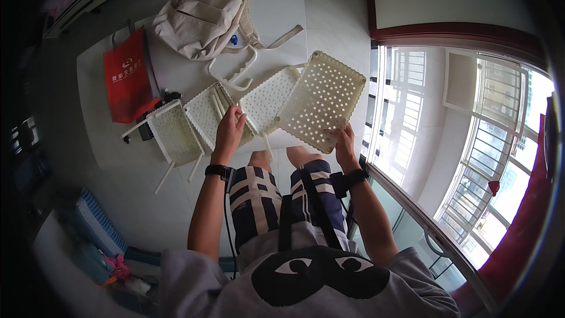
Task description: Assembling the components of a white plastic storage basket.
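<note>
My right hand (pixel 344 144) grips the near right corner of a cream plastic shelf tray (pixel 321 97) with star-shaped holes and a scalloped rim. The tray is tilted up above the table's right side. My left hand (pixel 231 132) is closed in front of a second perforated tray (pixel 203 112); whatever its curled fingers hold cannot be made out. Pale rods (pixel 219 103) lie across that tray, just beyond the fingers. Between the hands, partly behind the raised tray, rests a third tray (pixel 268 97). Another tray (pixel 175 135) with white legs stands at the left.
On the white table (pixel 282 17) are a beige backpack (pixel 203 9), a red bag (pixel 129 76), a white curved frame piece (pixel 238 73) and a small blue object (pixel 234 40). Sliding glass doors (pixel 406 106) line the right. A blue crate-like object (pixel 100 221) is at lower left.
</note>
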Available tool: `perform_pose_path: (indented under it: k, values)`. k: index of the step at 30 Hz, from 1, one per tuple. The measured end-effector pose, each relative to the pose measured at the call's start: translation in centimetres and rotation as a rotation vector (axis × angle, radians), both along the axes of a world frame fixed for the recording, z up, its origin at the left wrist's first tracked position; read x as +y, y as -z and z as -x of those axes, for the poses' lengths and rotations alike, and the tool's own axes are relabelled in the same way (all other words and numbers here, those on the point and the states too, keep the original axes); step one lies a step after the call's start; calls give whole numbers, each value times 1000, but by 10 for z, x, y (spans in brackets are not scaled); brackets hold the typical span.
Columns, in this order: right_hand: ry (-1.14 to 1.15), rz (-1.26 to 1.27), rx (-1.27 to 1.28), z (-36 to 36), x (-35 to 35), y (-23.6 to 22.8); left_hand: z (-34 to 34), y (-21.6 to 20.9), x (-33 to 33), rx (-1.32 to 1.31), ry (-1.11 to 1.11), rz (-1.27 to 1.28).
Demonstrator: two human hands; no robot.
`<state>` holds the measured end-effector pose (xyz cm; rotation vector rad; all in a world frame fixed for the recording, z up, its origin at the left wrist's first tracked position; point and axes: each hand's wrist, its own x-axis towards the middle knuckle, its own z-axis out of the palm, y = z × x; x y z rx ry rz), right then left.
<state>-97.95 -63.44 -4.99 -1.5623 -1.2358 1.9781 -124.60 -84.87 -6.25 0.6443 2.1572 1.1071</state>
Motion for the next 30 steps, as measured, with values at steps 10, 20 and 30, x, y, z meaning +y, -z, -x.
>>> perform_pose_path:
  k: [10,20,30]
  values:
    - [-112,-152,58,74,55,2,-82,26,-10,-18,43,328]
    - [-106,-132,51,67,50,-48,-88,13,-16,451,448,364]
    - [-248,21,7,4,-7,-44,-80,-54,44,-257,-132,18]
